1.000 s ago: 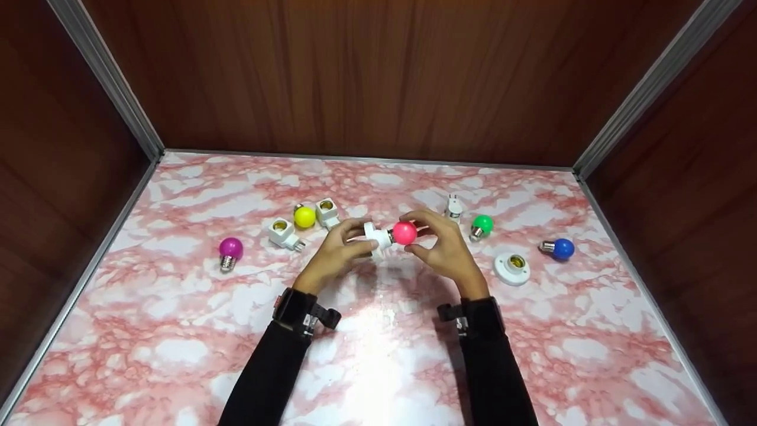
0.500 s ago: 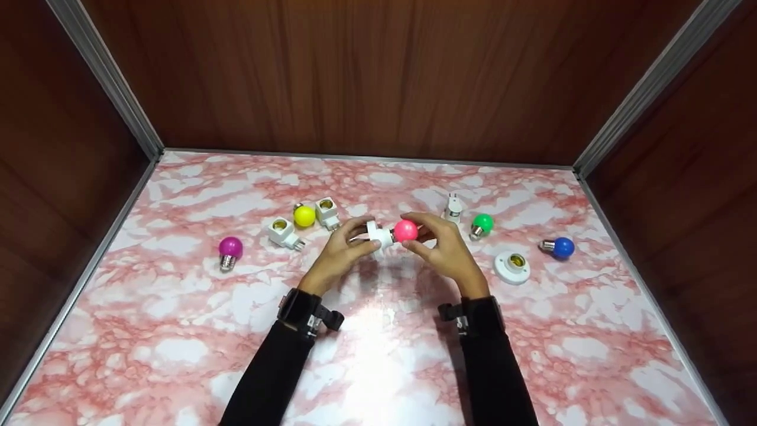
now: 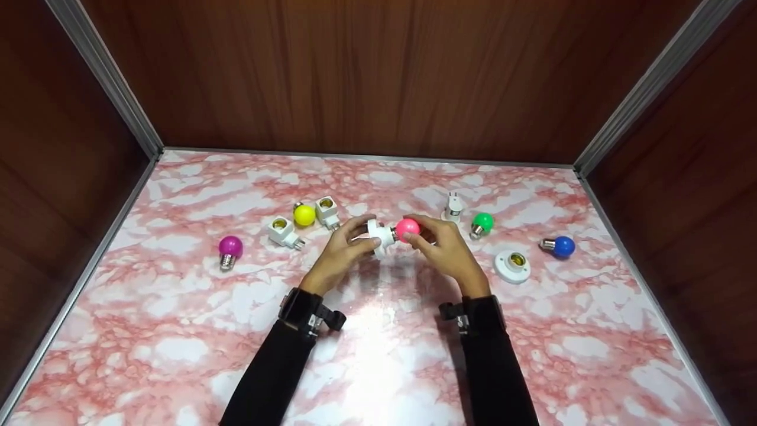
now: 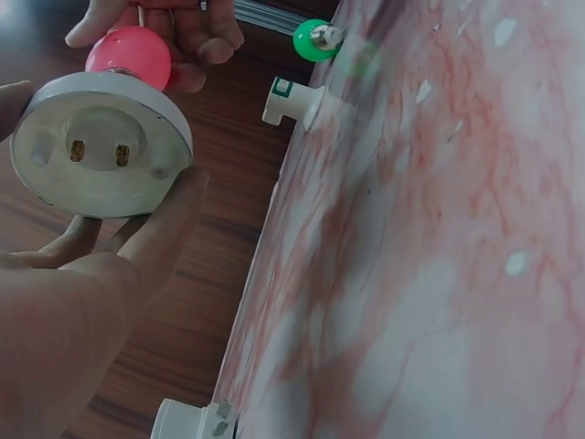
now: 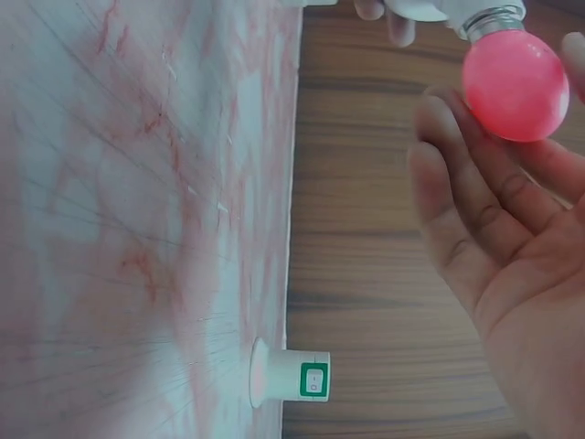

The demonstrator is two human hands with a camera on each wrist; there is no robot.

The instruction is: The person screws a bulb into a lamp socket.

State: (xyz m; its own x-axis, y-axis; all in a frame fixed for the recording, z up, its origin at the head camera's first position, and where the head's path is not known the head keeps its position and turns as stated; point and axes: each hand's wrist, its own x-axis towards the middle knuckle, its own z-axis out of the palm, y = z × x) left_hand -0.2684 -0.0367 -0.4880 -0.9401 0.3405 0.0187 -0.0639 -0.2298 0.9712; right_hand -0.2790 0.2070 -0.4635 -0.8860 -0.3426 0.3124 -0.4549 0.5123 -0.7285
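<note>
My left hand (image 3: 340,253) grips a round white lamp holder (image 3: 383,236) by its rim, raised off the table. Its hollow back, with two brass contacts, faces the camera in the left wrist view. The fingers and thumb of my right hand (image 3: 445,248) hold a pink light bulb (image 3: 407,228) by its globe, thumb lying over the near side. The bulb's metal screw base (image 5: 494,22) is at the holder's mouth, with some thread showing between globe and holder. Bulb and holder lie in one line, roughly level, between the two hands.
On the marbled table, left, are a purple bulb (image 3: 230,251), a yellow bulb (image 3: 304,215) and two square plug-in sockets (image 3: 285,232). Rightward stand a white plug adapter (image 3: 453,207), a green bulb (image 3: 482,223), another round holder (image 3: 512,267) and a blue bulb (image 3: 557,247). Wood panels enclose the table.
The right thumb has moved from below the pink bulb up across its near side, and the fingers have shifted round the globe. Holder and bulb have drifted slightly right, still together.
</note>
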